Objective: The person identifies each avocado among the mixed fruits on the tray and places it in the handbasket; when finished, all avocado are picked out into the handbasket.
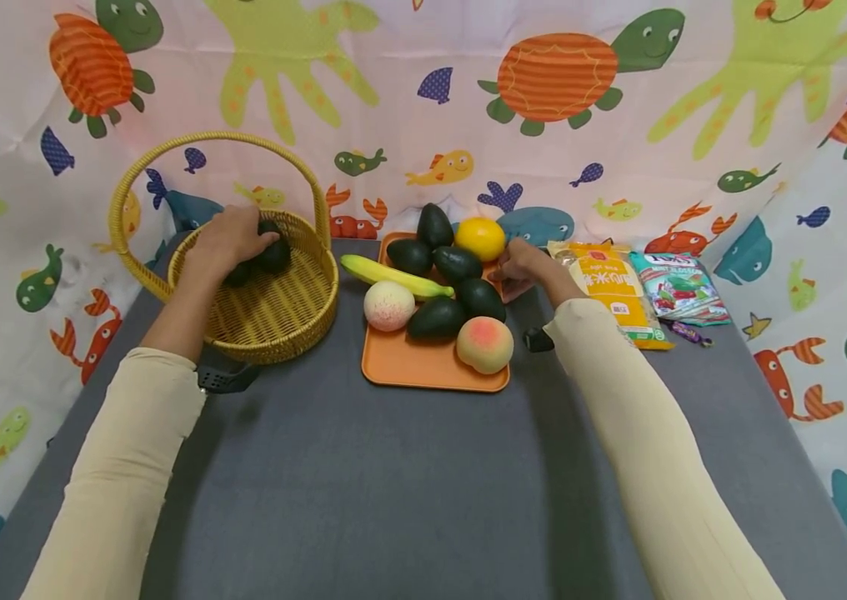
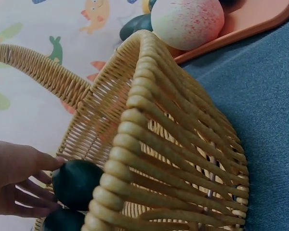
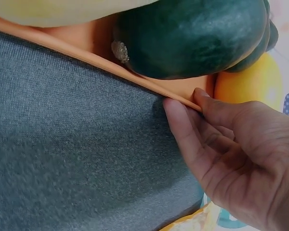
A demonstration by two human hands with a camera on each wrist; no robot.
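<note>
Inside the yellow wicker basket (image 1: 273, 317) at the left, my left hand (image 1: 224, 242) holds a dark green avocado (image 2: 77, 185) with thumb and fingers. Another avocado (image 2: 63, 220) lies right beside it in the basket. My right hand (image 1: 523, 268) pinches the right edge of the orange tray (image 1: 423, 371) between thumb and fingers, close to a lemon (image 1: 480, 239). On the tray lie several avocados (image 1: 437, 319), a banana (image 1: 397, 277), a pale peach (image 1: 389, 306) and a pink-orange peach (image 1: 484, 344).
Right of the tray lie a yellow food bag (image 1: 611, 287), a teal candy bag (image 1: 680, 287) and a small purple-wrapped candy (image 1: 686, 332). The basket's tall handle (image 1: 217, 136) arches above my left hand. A patterned cloth (image 1: 408, 125) hangs behind the grey table (image 1: 393, 483).
</note>
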